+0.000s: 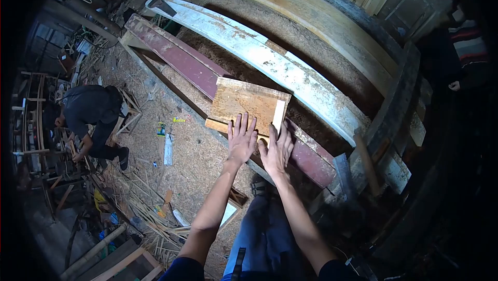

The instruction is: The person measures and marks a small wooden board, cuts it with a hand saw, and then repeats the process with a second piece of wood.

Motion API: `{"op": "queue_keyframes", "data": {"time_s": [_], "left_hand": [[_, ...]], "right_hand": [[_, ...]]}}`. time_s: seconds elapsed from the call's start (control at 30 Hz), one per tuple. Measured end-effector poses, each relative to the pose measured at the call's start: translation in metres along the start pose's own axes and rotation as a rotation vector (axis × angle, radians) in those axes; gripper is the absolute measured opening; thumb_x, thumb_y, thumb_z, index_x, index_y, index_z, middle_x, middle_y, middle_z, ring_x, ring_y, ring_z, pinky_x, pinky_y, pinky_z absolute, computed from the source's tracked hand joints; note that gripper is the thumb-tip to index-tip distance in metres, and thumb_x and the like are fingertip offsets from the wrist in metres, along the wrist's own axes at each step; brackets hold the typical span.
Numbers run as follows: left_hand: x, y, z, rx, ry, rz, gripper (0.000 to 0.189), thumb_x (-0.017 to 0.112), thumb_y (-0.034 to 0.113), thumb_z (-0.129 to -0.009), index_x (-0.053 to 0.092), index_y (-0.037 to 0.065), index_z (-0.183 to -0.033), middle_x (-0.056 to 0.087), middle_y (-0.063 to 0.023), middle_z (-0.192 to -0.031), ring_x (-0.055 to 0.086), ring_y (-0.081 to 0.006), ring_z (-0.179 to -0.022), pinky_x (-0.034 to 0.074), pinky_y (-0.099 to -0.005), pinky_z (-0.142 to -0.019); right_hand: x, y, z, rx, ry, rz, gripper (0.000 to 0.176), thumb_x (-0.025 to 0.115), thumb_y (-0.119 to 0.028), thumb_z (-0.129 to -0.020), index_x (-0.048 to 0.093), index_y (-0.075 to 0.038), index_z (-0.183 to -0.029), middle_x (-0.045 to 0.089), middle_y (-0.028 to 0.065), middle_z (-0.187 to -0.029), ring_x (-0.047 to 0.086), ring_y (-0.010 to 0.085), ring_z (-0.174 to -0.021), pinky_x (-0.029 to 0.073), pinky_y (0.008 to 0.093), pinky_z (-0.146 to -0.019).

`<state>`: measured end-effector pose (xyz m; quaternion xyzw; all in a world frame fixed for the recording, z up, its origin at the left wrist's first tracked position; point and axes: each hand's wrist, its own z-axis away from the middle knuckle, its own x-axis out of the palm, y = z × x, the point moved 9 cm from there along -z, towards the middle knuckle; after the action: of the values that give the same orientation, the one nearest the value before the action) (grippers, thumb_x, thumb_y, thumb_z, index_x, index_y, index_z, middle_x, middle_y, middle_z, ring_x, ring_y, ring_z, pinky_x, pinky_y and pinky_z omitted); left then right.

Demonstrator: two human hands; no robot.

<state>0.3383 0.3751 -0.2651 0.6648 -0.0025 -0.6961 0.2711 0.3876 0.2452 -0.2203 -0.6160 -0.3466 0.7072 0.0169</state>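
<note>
A flat wooden panel [241, 102] lies across a dark red plank [181, 60], with a pale strip [279, 116] along its right side and another strip [217, 125] at its near edge. My left hand [242, 140] rests with spread fingers on the near edge of the panel. Beside it, my right hand [276, 149] touches the lower end of the pale strip, its thumb apart from the fingers. Neither hand is wrapped round anything. What lies under the palms is hidden.
Beyond the panel runs a long white board [270, 60], with a curved wooden board [311, 16] farther back. A hammer-like tool [367, 162] leans at the right. One person [93, 115] bends over at the left; another person's hand [454, 86] shows at far right. Wood scraps litter the floor.
</note>
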Motion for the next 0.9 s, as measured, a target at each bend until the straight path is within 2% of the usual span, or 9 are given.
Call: {"op": "queue_keyframes", "data": {"time_s": [0.03,0.13,0.4,0.53,0.6,0.7,0.77,0.87,0.9], "left_hand": [[0.001,0.0,0.002,0.001,-0.006,0.005,0.058,0.028,0.04,-0.112,0.032,0.019,-0.166,0.018,-0.0118,-0.176,0.009,-0.0329,-0.163,0.0,-0.0551,-0.13],[0.004,-0.003,-0.001,0.005,-0.017,-0.02,0.059,0.029,0.04,-0.111,0.032,0.02,-0.166,0.017,-0.0118,-0.176,0.009,-0.033,-0.163,-0.001,-0.0554,-0.129],[0.005,-0.003,-0.002,-0.007,-0.054,-0.036,0.06,0.026,0.043,-0.112,0.028,0.021,-0.168,0.015,-0.0116,-0.176,0.008,-0.033,-0.163,-0.002,-0.055,-0.129],[0.011,-0.005,-0.001,-0.023,-0.098,-0.037,0.06,0.026,0.042,-0.112,0.028,0.02,-0.168,0.015,-0.0121,-0.176,0.008,-0.0338,-0.163,-0.002,-0.055,-0.129],[0.004,-0.003,-0.002,0.013,-0.038,-0.026,0.06,0.028,0.041,-0.112,0.029,0.02,-0.167,0.015,-0.013,-0.176,0.008,-0.0348,-0.163,-0.001,-0.0556,-0.129],[0.009,-0.005,-0.002,0.005,-0.099,-0.034,0.06,0.029,0.042,-0.111,0.028,0.021,-0.168,0.012,-0.0122,-0.177,0.004,-0.0329,-0.163,-0.002,-0.0551,-0.13],[0.007,-0.004,-0.001,0.022,-0.086,-0.033,0.059,0.032,0.04,-0.111,0.032,0.019,-0.166,0.014,-0.0136,-0.176,0.008,-0.0345,-0.163,0.001,-0.0564,-0.129],[-0.009,0.004,-0.001,0.113,0.072,-0.017,0.055,0.04,0.035,-0.111,0.04,0.016,-0.162,0.025,-0.0176,-0.172,0.021,-0.0383,-0.159,0.009,-0.0601,-0.127],[-0.007,0.004,-0.001,0.117,0.066,-0.017,0.055,0.04,0.035,-0.111,0.04,0.016,-0.162,0.025,-0.0176,-0.172,0.021,-0.0383,-0.159,0.009,-0.0601,-0.127]], "right_hand": [[0.002,0.001,0.001,-0.034,-0.01,-0.025,0.071,0.072,-0.038,-0.094,0.047,-0.011,-0.155,0.028,0.0262,-0.165,0.032,0.0434,-0.149,0.032,0.0592,-0.113],[0.009,0.009,0.009,-0.081,-0.094,-0.081,0.077,0.072,-0.044,-0.093,0.044,-0.012,-0.157,0.021,0.0267,-0.169,0.024,0.0459,-0.155,0.026,0.0619,-0.119],[0.013,0.012,0.009,-0.087,-0.15,-0.072,0.089,0.074,-0.048,-0.09,0.036,-0.012,-0.162,0.013,0.0248,-0.173,0.02,0.0443,-0.157,0.021,0.0626,-0.123],[0.016,0.01,0.01,-0.065,-0.116,-0.058,0.091,0.074,-0.047,-0.09,0.034,-0.013,-0.163,0.013,0.025,-0.173,0.021,0.0445,-0.157,0.022,0.0619,-0.123],[0.017,0.009,0.009,-0.041,-0.114,-0.051,0.091,0.074,-0.045,-0.089,0.033,-0.013,-0.164,0.015,0.0254,-0.172,0.023,0.0453,-0.156,0.022,0.0614,-0.122],[0.017,0.006,0.008,-0.023,-0.035,-0.082,0.09,0.073,-0.043,-0.089,0.033,-0.014,-0.164,0.017,0.026,-0.171,0.025,0.0464,-0.154,0.023,0.0616,-0.122],[0.019,0.005,0.008,0.011,-0.032,-0.094,0.087,0.071,-0.041,-0.09,0.034,-0.013,-0.163,0.02,0.0275,-0.17,0.026,0.0474,-0.154,0.024,0.0615,-0.122],[0.011,0.0,0.005,0.005,0.011,-0.078,0.082,0.067,-0.041,-0.093,0.037,-0.009,-0.161,0.022,0.0298,-0.168,0.027,0.0485,-0.153,0.024,0.0613,-0.121],[0.012,0.0,0.005,0.012,0.011,-0.078,0.082,0.067,-0.041,-0.093,0.037,-0.009,-0.161,0.022,0.0298,-0.168,0.027,0.0485,-0.153,0.024,0.0613,-0.121]]}}
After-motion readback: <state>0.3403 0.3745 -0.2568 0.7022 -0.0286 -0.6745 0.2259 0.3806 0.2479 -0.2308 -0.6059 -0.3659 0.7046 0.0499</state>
